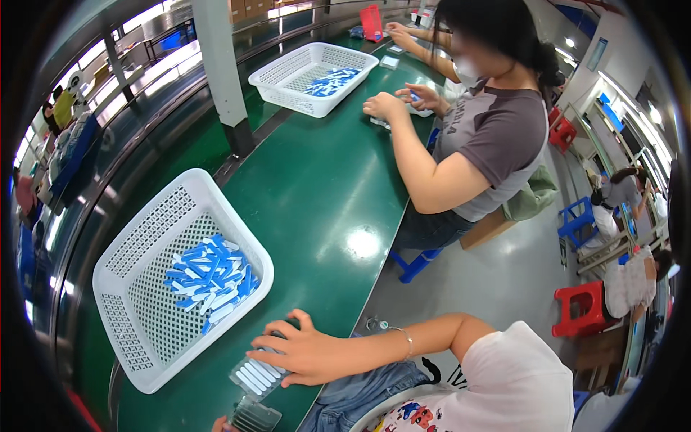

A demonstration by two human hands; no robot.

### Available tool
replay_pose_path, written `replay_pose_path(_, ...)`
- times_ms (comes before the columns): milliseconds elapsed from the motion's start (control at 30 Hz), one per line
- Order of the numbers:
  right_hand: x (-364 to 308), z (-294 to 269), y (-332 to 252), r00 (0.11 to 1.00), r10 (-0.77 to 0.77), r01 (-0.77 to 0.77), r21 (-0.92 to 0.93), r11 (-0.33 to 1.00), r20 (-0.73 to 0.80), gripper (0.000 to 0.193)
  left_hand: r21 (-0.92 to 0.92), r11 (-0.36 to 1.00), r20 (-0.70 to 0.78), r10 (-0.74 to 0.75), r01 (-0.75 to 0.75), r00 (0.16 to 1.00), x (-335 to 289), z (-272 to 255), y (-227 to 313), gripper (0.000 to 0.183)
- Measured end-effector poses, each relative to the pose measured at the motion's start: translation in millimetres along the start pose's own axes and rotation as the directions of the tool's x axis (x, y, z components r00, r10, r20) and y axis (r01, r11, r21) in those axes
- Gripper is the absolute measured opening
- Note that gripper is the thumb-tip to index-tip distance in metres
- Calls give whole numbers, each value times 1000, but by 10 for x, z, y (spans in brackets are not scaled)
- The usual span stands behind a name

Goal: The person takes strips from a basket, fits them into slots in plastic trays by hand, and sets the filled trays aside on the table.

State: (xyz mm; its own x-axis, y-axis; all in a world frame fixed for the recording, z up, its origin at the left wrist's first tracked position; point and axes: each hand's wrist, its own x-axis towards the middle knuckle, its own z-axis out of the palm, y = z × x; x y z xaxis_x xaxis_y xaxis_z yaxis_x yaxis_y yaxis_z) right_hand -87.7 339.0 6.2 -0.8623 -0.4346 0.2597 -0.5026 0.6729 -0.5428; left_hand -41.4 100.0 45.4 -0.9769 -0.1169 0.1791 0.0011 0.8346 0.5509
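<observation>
My right hand (pixel 313 354) reaches over a clear plastic blister tray (pixel 237 377) on the green table. Its fingers are spread and bent, touching the tray's upper part. White strips (pixel 255 376) lie side by side in the tray's slots. Joined to or lying against its near end is a clear ribbed plastic part (pixel 255 416). Just a bit of my left hand (pixel 222 425) shows at the lower edge, beside this ribbed part; its grip is hidden. Ahead of my hands, a white perforated basket (pixel 137 342) holds a pile of blue and white strips (pixel 209 277).
A second white basket (pixel 288 93) with similar pieces stands farther along the table (pixel 317 209). A co-worker (pixel 482 137) sits at its right edge, hands over small items. A grey post (pixel 219 65) rises at the table's left side. Red stools (pixel 579 306) stand on the right.
</observation>
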Motion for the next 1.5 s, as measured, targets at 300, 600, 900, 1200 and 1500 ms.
replay_pose_path(300,281,45,-61,997,32,-32,-10,999,71,75,-262,964,-86,20,-42,996,-5,-156,-591,41)
replay_pose_path(600,607,414,-189,995,-89,89,-1,996,-43,72,-841,417,101,-505,344,857,-100,-410,-1011,30)
replay_pose_path(900,997,353,-415,990,-93,110,-165,980,105,62,-285,940,-299,-275,190,914,-41,-373,-1438,14)
replay_pose_path(1200,1084,661,-665,984,-137,153,-145,978,118,63,41,984,-227,-159,173,961,-146,-397,-1265,22)
replay_pose_path(1500,1177,643,-584,953,-294,293,22,956,80,56,-13,988,-48,153,-153,987,-174,-317,-1220,37)
